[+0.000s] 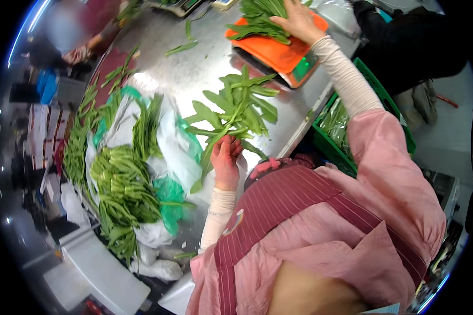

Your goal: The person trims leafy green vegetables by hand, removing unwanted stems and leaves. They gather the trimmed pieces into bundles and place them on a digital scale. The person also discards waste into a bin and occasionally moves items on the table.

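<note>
My right hand (299, 21) is on a bunch of leafy greens (263, 17), its thumb across the leaves. That bunch lies on the orange tray (280, 51) of a digital scale with a lit green display (302, 67). My left hand (226, 159) is palm up with curled fingers, at the stem end of a loose spread of long green leaves (236, 106). Whether its fingers grip a stem is unclear. Under these leaves is a shiny metal tabletop (161, 63). A large heap of leafy greens (126, 177) lies to the left on white and green plastic bags (177, 145).
A green plastic crate (390, 106) with wrapped greens (335, 122) stands below the table's right edge. A person in dark clothing (410, 47) is beyond it. Another person's gloved hand (77, 55) shows at the far left. Stray leaves (181, 48) lie on the metal.
</note>
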Available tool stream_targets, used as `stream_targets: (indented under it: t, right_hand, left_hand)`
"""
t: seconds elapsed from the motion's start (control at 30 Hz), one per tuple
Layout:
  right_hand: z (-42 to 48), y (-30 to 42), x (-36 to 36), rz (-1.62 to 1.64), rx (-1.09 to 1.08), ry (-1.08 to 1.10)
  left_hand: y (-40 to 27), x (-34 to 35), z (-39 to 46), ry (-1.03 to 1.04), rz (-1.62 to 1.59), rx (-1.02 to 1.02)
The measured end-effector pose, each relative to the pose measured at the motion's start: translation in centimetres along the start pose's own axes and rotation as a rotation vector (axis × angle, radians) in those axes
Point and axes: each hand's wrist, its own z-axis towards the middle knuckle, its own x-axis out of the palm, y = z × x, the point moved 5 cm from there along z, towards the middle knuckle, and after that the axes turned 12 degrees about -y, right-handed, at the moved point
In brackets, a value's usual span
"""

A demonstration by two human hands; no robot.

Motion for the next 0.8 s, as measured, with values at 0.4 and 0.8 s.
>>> stream_targets:
  t: [0.4,0.8]
  right_hand:
    - [-15.9,7.2,6.4,0.225,-0.132,0.513]
    - [-26.4,18.7,7.3,0.645,0.245,0.974]
  left_hand:
    - [1.5,-5.8,2.6,-0.417,0.077,0.101]
    - [2.0,-0.6,5.9,0.021,-0.059,-0.081]
